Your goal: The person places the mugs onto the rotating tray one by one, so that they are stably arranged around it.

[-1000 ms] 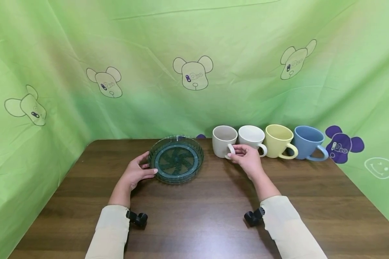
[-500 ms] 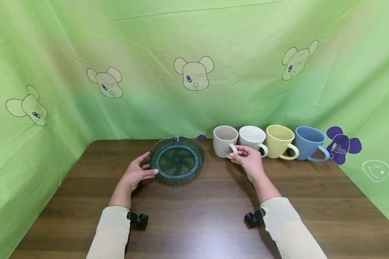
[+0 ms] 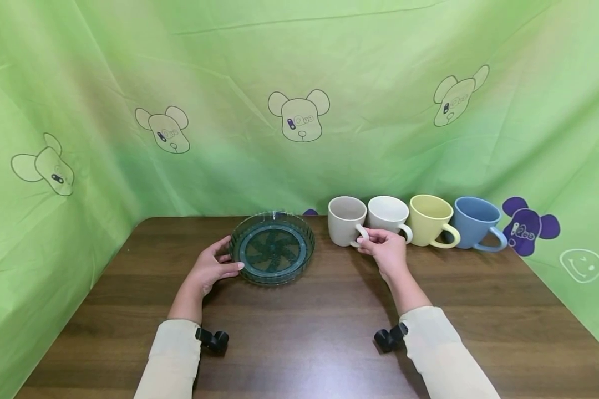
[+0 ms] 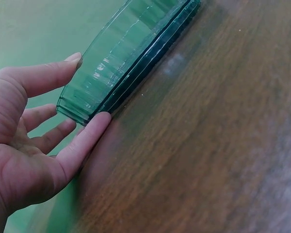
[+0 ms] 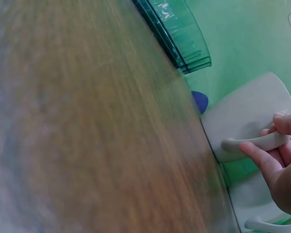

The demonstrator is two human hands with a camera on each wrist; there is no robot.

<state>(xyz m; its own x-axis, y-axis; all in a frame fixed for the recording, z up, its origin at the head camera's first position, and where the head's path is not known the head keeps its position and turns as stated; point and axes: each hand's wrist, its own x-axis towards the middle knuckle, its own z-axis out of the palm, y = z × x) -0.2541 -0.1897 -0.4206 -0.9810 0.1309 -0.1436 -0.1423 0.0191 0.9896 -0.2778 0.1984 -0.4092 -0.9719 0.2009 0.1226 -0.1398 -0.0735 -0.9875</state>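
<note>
My left hand (image 3: pixel 211 269) holds the near left edge of a round, clear green dish (image 3: pixel 292 270) with a ribbed wall. In the left wrist view the thumb lies at the rim of the dish (image 4: pixel 136 41), other fingers are spread along its wall, and one fingertip touches low, beside the tabletop. With thumb and fingers my right hand (image 3: pixel 386 252) pinches the handle of a grey mug (image 3: pixel 340 227), which stands upright. The right wrist view shows these fingers around the handle of the grey mug (image 5: pixel 242 114). The hand partly covers a white mug (image 3: pixel 388 210).
A yellow mug (image 3: pixel 424 224) and a blue mug (image 3: pixel 471 227) continue the row rightward, handles toward the right front. The brown wooden table (image 3: pixel 299 332) meets a green printed cloth (image 3: pixel 219 149) at its back edge.
Both hands keep their holds; dish and mugs stay in place. The right hand has shifted very slightly at the mug's handle, and the head view has tilted a little.
</note>
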